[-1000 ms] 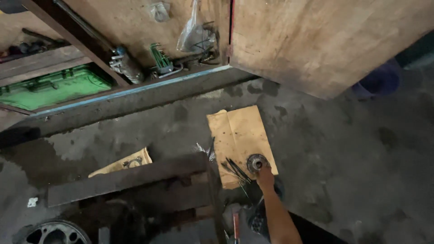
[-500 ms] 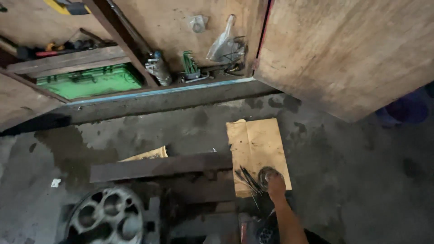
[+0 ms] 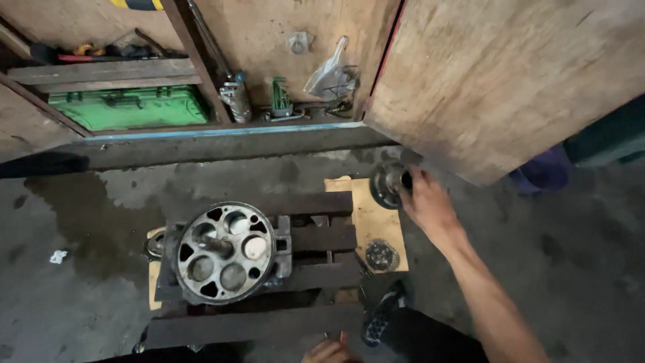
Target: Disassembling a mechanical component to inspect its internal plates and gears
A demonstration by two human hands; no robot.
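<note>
Round dark metal part (image 3: 388, 183), greasy and disc-shaped, sits gripped in right-hand fingers (image 3: 411, 180) above cardboard (image 3: 376, 218).

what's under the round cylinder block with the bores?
The round grey metal cylinder block rests on dark wooden slats, with tan cardboard showing at its left edge. What lies directly beneath it is hidden. The right hand holds a round metal part elsewhere.

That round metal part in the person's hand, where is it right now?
The round metal part is right of centre in the head view, held by the right hand above the top edge of the cardboard sheet, just below the open wooden door.
</note>
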